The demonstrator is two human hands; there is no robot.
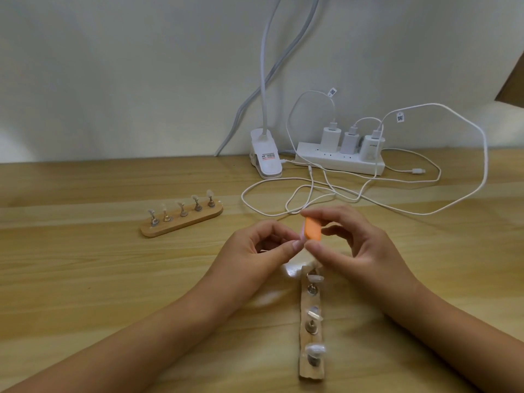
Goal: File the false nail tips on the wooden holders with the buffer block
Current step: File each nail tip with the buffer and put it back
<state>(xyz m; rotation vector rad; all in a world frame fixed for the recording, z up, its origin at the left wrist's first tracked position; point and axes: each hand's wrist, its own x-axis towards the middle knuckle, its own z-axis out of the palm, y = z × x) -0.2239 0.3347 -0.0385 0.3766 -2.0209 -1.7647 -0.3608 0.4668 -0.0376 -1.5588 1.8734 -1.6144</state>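
- A pale wooden table (85, 279) runs back to a plain white wall.
- The right hand (354, 245) grips the orange buffer block (312, 228) between thumb and curled fingers, raised above the table.
- The left hand (263, 248) pinches a small pale piece, which I take for a false nail tip (302, 235), and holds it against the block's left edge.
- Filing therefore looks to be under way on this one tip.
- Just below the hands lies the near holder (310, 370), set lengthwise toward the person. Three tips show on its posts, and its far end is hidden under the hands.
- Whether those three are already filed cannot be told, as they are blurred.
- The far holder (181, 221) lies well apart to the left with five tips upright on it. Nothing touches it, so I judge that row is still to be done, and much of the task remains.
- At the back stands a white lamp clip (266, 157), bearing a label with red and dark print too small to read.
- Beside it a white power strip (340, 163) carries three chargers. Faint lettering on the right one is not legible.
- Two white cables carry small tags (332, 92) printed with square codes, and no brand name can be read anywhere.
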